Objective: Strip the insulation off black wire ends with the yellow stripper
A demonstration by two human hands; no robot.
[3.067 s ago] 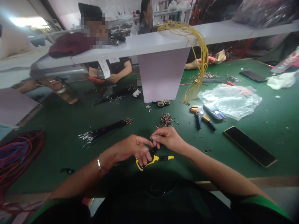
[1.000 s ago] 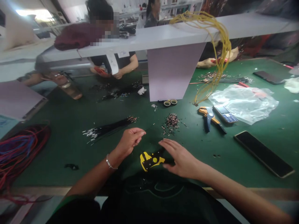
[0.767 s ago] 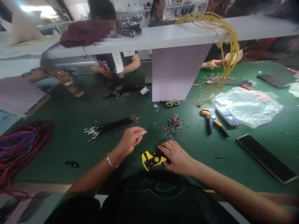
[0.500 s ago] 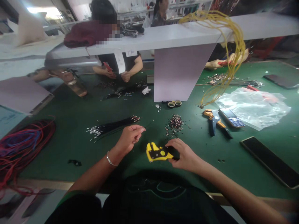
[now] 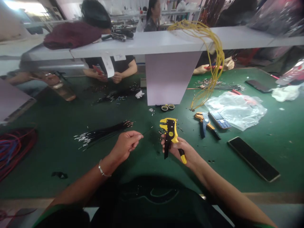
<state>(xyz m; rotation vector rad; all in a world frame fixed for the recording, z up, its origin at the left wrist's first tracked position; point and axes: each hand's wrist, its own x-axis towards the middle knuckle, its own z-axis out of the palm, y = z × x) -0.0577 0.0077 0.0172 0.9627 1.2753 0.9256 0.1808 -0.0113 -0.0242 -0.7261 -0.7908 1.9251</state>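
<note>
My left hand (image 5: 128,144) pinches a thin dark wire (image 5: 148,130), whose free tip points up and to the right. In my right hand (image 5: 179,147) is a yellow-and-black wire stripper (image 5: 170,131), held upright with its jaws toward the far side. The wire's tip is a short gap to the left of the stripper's jaws. A bundle of black wires (image 5: 104,131) with pale stripped ends lies beyond my left hand. Behind the stripper, a pile of small cut bits (image 5: 160,130) is mostly hidden.
To the right lie blue-and-orange pliers (image 5: 204,124), a keypad phone (image 5: 219,119), a black smartphone (image 5: 253,159) and a clear plastic bag (image 5: 237,109). Yellow wires (image 5: 219,60) hang off the white shelf (image 5: 133,44). Red and blue wires (image 5: 14,147) are coiled at left. Co-workers' hands (image 5: 117,77) are across the table.
My right hand has turned the wire stripper from lying sideways to upright and raised it, over the pile of bits. The left hand still pinches the wire. The view has shifted to the right.
</note>
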